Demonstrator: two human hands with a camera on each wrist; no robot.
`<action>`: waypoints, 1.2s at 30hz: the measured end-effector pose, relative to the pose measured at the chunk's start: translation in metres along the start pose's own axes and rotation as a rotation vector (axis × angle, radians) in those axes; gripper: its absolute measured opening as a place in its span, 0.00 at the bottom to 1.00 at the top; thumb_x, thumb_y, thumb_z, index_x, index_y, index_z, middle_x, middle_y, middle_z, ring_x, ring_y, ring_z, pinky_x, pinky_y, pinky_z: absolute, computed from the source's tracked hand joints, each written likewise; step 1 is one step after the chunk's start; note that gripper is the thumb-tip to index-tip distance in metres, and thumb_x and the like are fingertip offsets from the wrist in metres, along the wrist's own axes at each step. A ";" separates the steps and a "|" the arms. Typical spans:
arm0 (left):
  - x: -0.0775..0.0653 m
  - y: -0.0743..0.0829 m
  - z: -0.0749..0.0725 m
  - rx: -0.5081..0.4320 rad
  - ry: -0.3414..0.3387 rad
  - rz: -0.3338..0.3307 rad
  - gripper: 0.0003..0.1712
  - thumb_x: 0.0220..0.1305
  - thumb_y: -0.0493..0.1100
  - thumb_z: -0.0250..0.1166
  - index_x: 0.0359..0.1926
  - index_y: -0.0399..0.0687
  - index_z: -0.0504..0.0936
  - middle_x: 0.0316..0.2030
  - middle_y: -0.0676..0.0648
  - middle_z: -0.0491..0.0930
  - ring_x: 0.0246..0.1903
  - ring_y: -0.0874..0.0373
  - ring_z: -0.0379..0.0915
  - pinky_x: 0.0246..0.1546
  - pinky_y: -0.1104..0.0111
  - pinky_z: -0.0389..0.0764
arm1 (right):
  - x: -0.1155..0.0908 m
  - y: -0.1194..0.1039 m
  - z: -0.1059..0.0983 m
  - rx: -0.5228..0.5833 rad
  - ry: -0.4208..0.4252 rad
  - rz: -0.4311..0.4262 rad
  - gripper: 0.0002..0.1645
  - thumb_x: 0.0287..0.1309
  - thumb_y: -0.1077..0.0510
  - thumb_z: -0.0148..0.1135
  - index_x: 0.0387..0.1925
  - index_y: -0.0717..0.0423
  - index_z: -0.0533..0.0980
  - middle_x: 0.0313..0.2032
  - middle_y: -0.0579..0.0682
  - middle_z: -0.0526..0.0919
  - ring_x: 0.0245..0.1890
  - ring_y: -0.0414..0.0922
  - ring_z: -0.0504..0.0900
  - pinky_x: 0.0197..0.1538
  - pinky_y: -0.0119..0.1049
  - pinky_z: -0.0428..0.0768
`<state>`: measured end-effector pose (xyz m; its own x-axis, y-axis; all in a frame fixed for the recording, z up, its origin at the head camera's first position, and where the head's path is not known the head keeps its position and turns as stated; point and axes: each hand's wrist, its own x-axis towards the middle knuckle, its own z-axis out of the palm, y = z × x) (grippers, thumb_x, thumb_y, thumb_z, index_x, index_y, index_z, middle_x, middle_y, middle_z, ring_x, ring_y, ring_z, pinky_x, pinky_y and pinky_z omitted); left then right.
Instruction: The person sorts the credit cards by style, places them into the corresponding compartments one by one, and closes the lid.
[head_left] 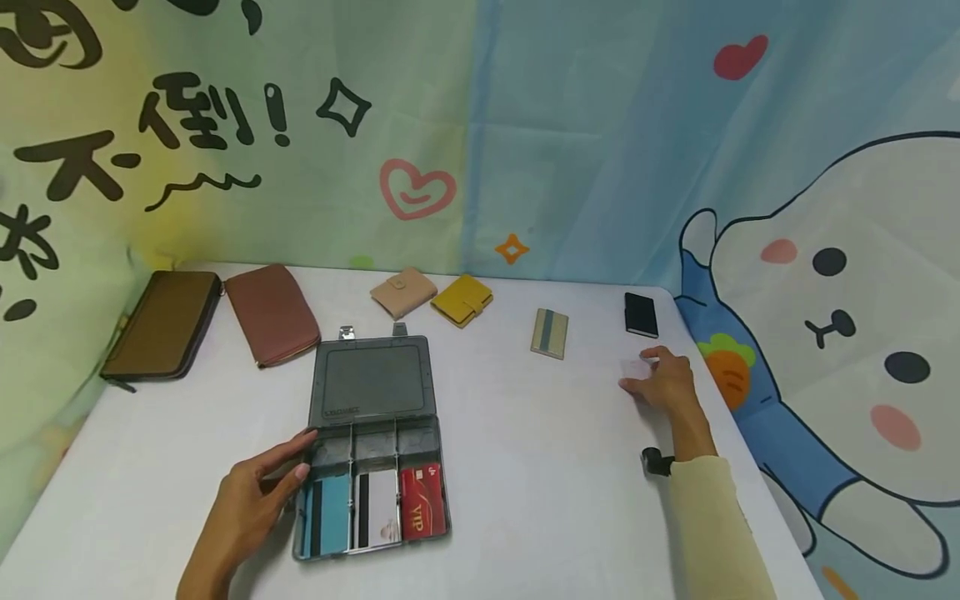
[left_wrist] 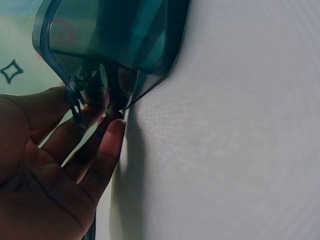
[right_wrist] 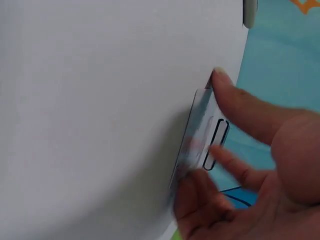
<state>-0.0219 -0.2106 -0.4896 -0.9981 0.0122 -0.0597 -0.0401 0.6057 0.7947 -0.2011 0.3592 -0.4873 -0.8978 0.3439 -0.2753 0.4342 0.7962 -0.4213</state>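
A grey plastic card case [head_left: 371, 379] lies open on the white table, its lid folded back. A blue card [head_left: 333, 512], a white card with a black stripe [head_left: 381, 500] and a red VIP card [head_left: 422, 500] lie in its near compartments. My left hand [head_left: 251, 500] grips the case's left side by the hinge; in the left wrist view, fingers [left_wrist: 107, 150] bend about its translucent edge. At the right, my right hand [head_left: 670, 385] holds a clear plastic card sleeve [right_wrist: 192, 132] by its edges, between thumb and fingers, close to the tabletop.
Along the back stand a brown zip case [head_left: 161, 325], a reddish-brown wallet [head_left: 272, 317], a beige wallet [head_left: 403, 292], a yellow wallet [head_left: 461, 300], a striped card holder [head_left: 550, 333] and a black card holder [head_left: 641, 315]. A printed curtain [head_left: 585, 167] hangs behind.
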 end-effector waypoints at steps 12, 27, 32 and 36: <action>-0.001 0.003 -0.002 -0.014 -0.005 -0.003 0.26 0.70 0.43 0.63 0.68 0.59 0.75 0.67 0.43 0.73 0.64 0.41 0.72 0.54 0.56 0.85 | -0.011 -0.014 0.008 -0.007 -0.126 -0.082 0.28 0.56 0.51 0.74 0.50 0.63 0.72 0.42 0.61 0.74 0.42 0.55 0.73 0.40 0.42 0.79; 0.002 0.005 -0.001 0.013 -0.018 -0.032 0.27 0.70 0.41 0.63 0.68 0.58 0.74 0.68 0.44 0.71 0.66 0.41 0.70 0.56 0.55 0.83 | -0.143 -0.114 0.066 0.429 -0.616 -0.676 0.27 0.64 0.65 0.64 0.63 0.46 0.73 0.34 0.55 0.75 0.26 0.43 0.77 0.29 0.31 0.82; 0.002 0.005 0.000 0.014 -0.021 -0.036 0.27 0.69 0.40 0.63 0.68 0.57 0.74 0.68 0.44 0.71 0.66 0.40 0.69 0.56 0.54 0.83 | -0.187 -0.141 0.088 0.479 -0.724 -0.723 0.26 0.61 0.63 0.68 0.58 0.42 0.73 0.32 0.52 0.78 0.24 0.44 0.79 0.30 0.39 0.87; 0.001 0.005 0.001 0.032 -0.017 -0.054 0.27 0.69 0.40 0.63 0.68 0.58 0.74 0.68 0.45 0.72 0.67 0.41 0.69 0.57 0.54 0.82 | -0.213 -0.163 0.108 0.444 -0.632 -0.788 0.25 0.59 0.59 0.70 0.56 0.41 0.73 0.29 0.44 0.80 0.24 0.41 0.79 0.28 0.34 0.84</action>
<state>-0.0231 -0.2068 -0.4863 -0.9936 -0.0085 -0.1125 -0.0926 0.6307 0.7705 -0.0725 0.1024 -0.4530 -0.7903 -0.5984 -0.1320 -0.1412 0.3874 -0.9110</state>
